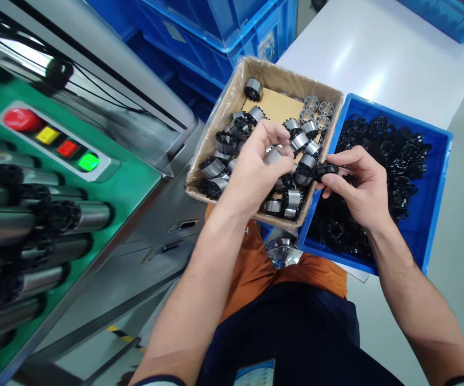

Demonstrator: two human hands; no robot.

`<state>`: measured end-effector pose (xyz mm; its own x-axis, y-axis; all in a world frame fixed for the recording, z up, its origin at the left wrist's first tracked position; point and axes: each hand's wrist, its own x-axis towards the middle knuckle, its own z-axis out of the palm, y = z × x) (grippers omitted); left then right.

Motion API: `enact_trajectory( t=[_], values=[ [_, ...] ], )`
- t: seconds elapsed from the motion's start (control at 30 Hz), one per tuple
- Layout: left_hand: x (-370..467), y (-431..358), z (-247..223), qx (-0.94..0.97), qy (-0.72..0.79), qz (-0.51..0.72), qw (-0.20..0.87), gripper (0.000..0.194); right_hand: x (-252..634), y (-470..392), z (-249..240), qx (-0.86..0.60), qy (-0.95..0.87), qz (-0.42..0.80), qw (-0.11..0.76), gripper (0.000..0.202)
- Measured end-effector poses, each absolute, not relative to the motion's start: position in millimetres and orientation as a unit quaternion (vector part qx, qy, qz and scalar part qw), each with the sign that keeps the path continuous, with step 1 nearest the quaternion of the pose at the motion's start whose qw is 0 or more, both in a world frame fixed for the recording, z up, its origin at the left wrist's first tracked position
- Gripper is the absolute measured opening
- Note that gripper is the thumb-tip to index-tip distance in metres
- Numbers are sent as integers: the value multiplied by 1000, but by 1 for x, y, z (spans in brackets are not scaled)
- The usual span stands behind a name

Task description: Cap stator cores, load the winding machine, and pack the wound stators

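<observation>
Above the cardboard box (232,102), just off frame centre, the left hand (256,171) curls its fingers around a small silver metal sleeve (272,156). At about three o'clock from it, the right hand (360,193) pinches a black toothed plastic ring (326,170) between thumb and fingertips, over the seam where the box meets the blue plastic bin (436,182).

The ring sits right at the fingertips, so it could slip and drop into the gap between box and bin. The sleeve looks smooth and shiny, likely slick; tilted, the two pieces could fail to seat squarely.

The sleeve is short, cylindrical and bright. The ring is matte black with a notched edge, like the loose rings (392,150) heaped in the bin. Assembled sleeve-and-ring pieces (300,140) lie in the box. At nine o'clock, a green control panel (107,193) carries coloured buttons (67,148).
</observation>
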<state>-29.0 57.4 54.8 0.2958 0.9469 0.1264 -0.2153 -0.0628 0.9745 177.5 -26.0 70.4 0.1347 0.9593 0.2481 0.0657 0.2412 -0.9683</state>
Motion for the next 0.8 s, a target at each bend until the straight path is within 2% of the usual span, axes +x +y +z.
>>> enact_trajectory(
  t=[0.3, 0.5, 0.6, 0.67, 0.8],
  values=[
    [-9, 25, 52, 368, 306, 474, 740, 37, 176, -31, 77, -466, -567, 350, 582, 48],
    [-2, 14, 44, 405, 302, 502, 702, 67, 175, -34, 79, -441, -561, 410, 568, 36],
    [3, 10, 43, 448, 302, 509, 670, 80, 172, -35, 77, -454, -551, 395, 579, 45],
    [5, 9, 43, 468, 297, 512, 656, 79, 166, -36, 75, -470, -542, 368, 591, 47],
    [4, 8, 41, 489, 289, 495, 658, 65, 153, -38, 73, -505, -534, 289, 613, 37]
  ],
)
